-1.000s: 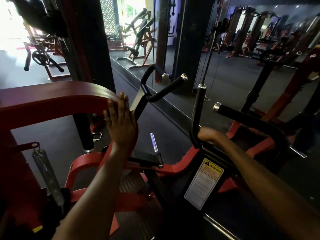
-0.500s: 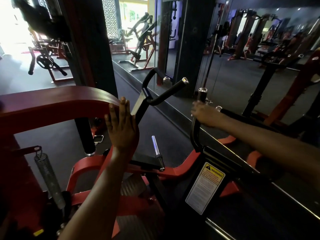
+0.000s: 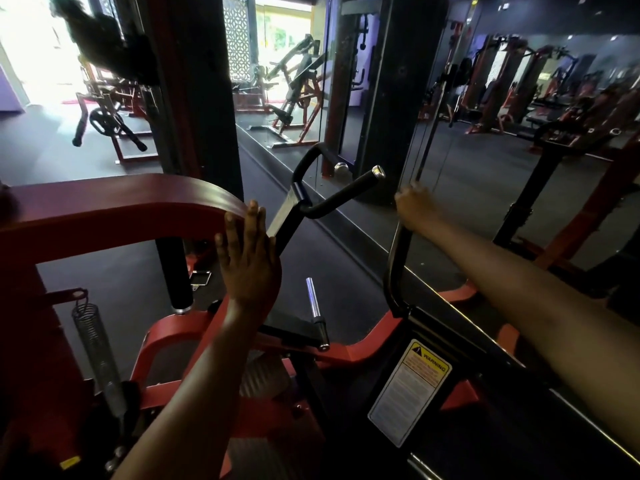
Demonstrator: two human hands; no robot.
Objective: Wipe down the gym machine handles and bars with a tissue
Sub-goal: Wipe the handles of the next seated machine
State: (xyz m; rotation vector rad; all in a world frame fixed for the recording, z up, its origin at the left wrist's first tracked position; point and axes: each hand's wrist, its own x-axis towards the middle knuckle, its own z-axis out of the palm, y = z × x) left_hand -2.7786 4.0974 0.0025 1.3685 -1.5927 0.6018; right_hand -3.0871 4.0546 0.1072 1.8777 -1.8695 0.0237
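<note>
My right hand (image 3: 414,206) grips the top end of an upright black handle bar (image 3: 393,268) on the red gym machine, covering its cap. No tissue shows; the hand hides whatever lies under the fingers. My left hand (image 3: 247,258) rests flat, fingers straight, against the curved end of the red frame arm (image 3: 114,213). A second black handle (image 3: 341,195) with a chrome cap angles up between the two hands, untouched.
A chrome peg (image 3: 313,303) sticks up below the handles. A coil spring (image 3: 95,344) hangs at the left. A warning label (image 3: 408,389) sits on the black plate. A mirror wall (image 3: 485,140) runs along the right; other machines (image 3: 294,88) stand behind.
My right hand has slid up the upright black handle from its lower bend to its top end. My left hand has stayed on the red arm.
</note>
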